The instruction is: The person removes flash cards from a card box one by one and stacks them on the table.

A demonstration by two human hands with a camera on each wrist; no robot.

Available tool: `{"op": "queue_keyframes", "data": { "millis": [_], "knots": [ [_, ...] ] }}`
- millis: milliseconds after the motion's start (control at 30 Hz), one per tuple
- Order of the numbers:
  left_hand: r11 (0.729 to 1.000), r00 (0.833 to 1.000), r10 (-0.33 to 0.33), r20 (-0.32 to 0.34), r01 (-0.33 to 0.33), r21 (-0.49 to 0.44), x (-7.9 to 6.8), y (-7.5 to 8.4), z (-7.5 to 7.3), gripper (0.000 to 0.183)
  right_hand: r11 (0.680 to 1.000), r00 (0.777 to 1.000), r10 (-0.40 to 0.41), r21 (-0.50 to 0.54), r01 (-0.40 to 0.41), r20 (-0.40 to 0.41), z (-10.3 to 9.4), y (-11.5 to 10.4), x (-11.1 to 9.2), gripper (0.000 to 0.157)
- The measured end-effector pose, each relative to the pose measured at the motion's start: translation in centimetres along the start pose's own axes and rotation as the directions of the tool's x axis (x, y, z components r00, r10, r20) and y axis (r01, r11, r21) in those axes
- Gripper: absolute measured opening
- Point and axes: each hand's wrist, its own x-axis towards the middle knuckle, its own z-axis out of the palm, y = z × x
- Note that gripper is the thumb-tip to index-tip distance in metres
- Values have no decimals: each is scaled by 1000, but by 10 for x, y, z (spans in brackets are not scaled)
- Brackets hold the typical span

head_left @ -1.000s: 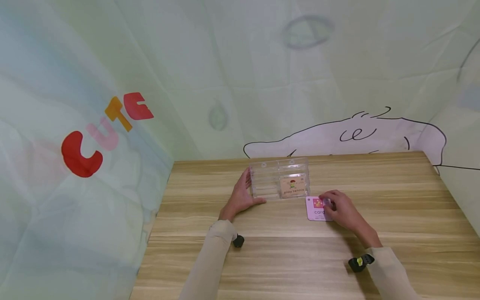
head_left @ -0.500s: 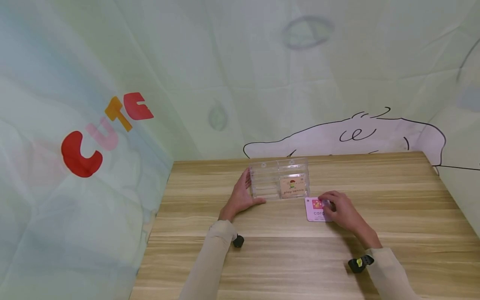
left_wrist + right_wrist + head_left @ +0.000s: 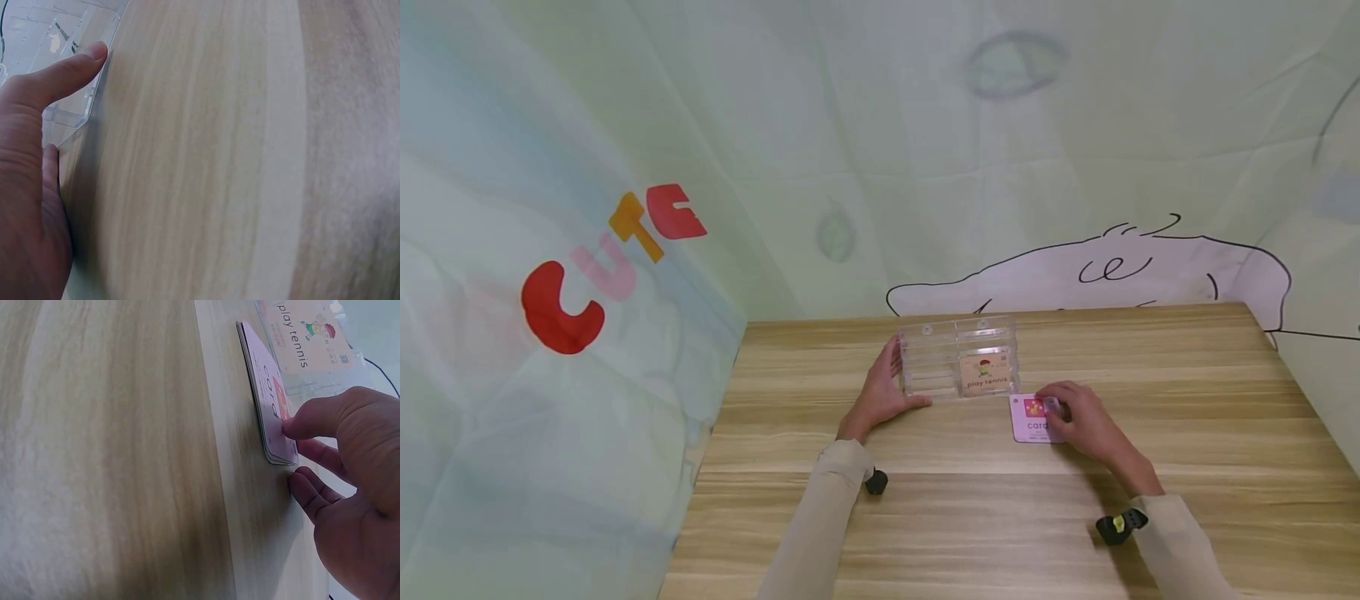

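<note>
A clear plastic display rack point(image 3: 931, 360) with two columns of pockets stands on the table. Its lower right pocket holds a card reading "play tennis" point(image 3: 987, 382). My left hand point(image 3: 880, 395) grips the rack's left end, the thumb point(image 3: 72, 70) along its front lower edge and the other fingers mostly hidden behind its side. Just in front of the rack's right corner is a thin stack of pink flash cards point(image 3: 1028, 427), the top one reading "card". My right hand point(image 3: 1084, 423) pinches the right end of this stack point(image 3: 265, 394), thumb on top and a fingertip at its edge.
The wood-grain table point(image 3: 955, 517) extends around both hands, its back edge running just behind the rack. A printed fabric backdrop point(image 3: 820, 150) hangs behind and to the left. Black wrist devices point(image 3: 1115, 528) sit at both cuffs.
The flash card stack has shifted very slightly left under my right hand. My left hand and the rack stay in place.
</note>
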Motion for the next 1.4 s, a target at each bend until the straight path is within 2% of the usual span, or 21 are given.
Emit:
{"op": "queue_keyframes", "data": {
  "millis": [167,367,633,1233,1400],
  "knots": [
    [1000,1000,-2,-1,2,0,0,1,0,134,1000,1000,19,10,-19,5,-2,-2,0,39],
    [1000,1000,5,-7,-6,-7,0,2,0,134,999,999,18,32,-17,-33,-9,-7,2,42],
    [1000,1000,-1,-6,1,-8,0,3,-1,134,998,994,-49,35,52,-93,-13,-18,14,41],
    [1000,1000,9,-3,-9,-10,-1,4,-1,133,975,978,-170,121,184,-119,-1,-40,38,37],
    [1000,1000,0,1,0,-4,-1,3,-2,134,975,979,-166,131,180,-115,4,-40,42,35]
  ]
}}
